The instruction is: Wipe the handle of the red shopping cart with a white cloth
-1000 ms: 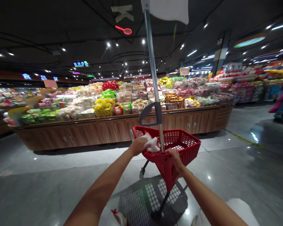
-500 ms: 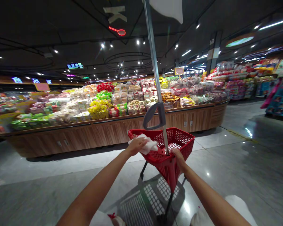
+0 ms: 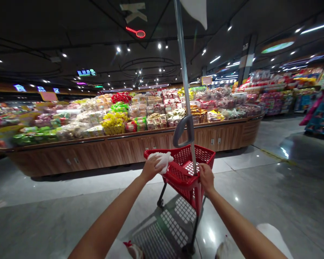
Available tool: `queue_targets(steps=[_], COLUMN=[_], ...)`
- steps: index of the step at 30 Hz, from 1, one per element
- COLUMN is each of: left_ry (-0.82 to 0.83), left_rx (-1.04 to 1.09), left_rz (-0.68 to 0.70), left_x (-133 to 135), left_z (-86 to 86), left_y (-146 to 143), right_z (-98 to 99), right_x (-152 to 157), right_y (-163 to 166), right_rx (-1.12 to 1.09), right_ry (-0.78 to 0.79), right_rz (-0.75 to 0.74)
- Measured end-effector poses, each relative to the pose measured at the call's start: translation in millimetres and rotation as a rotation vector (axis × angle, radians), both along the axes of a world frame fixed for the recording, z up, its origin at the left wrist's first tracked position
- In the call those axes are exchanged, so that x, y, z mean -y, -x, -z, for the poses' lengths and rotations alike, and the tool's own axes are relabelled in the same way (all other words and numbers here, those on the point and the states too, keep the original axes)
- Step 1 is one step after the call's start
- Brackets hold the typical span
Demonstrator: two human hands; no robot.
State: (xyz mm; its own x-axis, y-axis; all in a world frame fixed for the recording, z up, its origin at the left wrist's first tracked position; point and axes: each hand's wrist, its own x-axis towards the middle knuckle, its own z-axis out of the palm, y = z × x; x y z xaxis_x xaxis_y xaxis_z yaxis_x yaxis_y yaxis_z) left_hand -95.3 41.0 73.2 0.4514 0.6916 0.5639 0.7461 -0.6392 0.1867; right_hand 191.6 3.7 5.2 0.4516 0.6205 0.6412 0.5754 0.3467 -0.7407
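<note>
A red plastic shopping cart (image 3: 182,180) with a latticed basket stands in front of me on dark legs. My left hand (image 3: 152,168) is closed on a white cloth (image 3: 166,160) and presses it against the basket's left rim. At the near right corner, my right hand (image 3: 206,177) has its fingers curled round the basket edge, close beside the metal pole (image 3: 184,64). The pole rises from the basket's near end and carries a grey loop handle (image 3: 190,131). Part of a white panel (image 3: 198,12) shows near the pole's top.
Beyond the cart runs a long wood-panelled display counter (image 3: 124,150) heaped with packaged foods. More stocked shelves (image 3: 275,95) stand at the right, near a teal rack (image 3: 321,115). The shiny tiled floor (image 3: 272,187) stretches around the cart.
The cart has turned slightly, its handle shifting right in view. My left hand and the cloth have moved a little left along the rim. My right hand still grips near the pole.
</note>
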Motion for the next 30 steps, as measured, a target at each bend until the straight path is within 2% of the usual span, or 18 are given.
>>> queue_targets(steps=[2,4,5,7,10,12,15,17,20,24,27,30], left_ry=[-0.002,-0.002,-0.005,-0.014,-0.011,0.024,0.099,0.112,0.063,-0.008,-0.045,-0.064], left_rx=[0.023,0.020,0.008,-0.028,-0.099,-0.163,-0.198,-0.164,-0.096,-0.096,-0.154,-0.152], left_rz=[-0.017,-0.037,-0.044,-0.032,0.005,-0.046,-0.242,-0.317,-0.315,-0.237,-0.171,-0.191], left_x=[19.3,35.5,41.4,47.1,37.8,23.2,2.9,-2.1,4.1,22.1,31.0,31.6], left_z=[3.9,6.0,6.2,4.4,-4.5,-12.8,-21.2,-20.3,-9.9,5.8,8.3,4.3], left_y=[-9.0,-20.8,-27.0,-37.1,-39.5,-31.4,-15.2,-10.8,-20.4,-51.3,-75.7,-96.3], right_z=[-15.6,-33.1,-41.3,-53.9,-60.5,-59.7,-60.6,-64.4,-69.0,-60.0,-46.2,-37.3], right_x=[17.8,37.3,45.5,55.8,55.8,49.7,37.1,27.5,13.5,0.3,-7.4,-14.1], right_y=[15.8,34.4,43.0,55.4,59.1,53.0,35.6,21.7,6.0,9.0,16.9,13.0], right_rx=[-0.036,0.114,0.256,0.501,0.687,0.770,0.861,0.892,0.904,0.824,0.770,0.773], right_ry=[-0.153,-0.218,-0.164,0.071,0.465,0.539,0.477,0.475,0.508,0.352,0.260,0.199], right_rz=[0.052,-0.055,-0.128,-0.155,-0.032,-0.014,-0.090,-0.156,-0.191,-0.139,-0.072,-0.008])
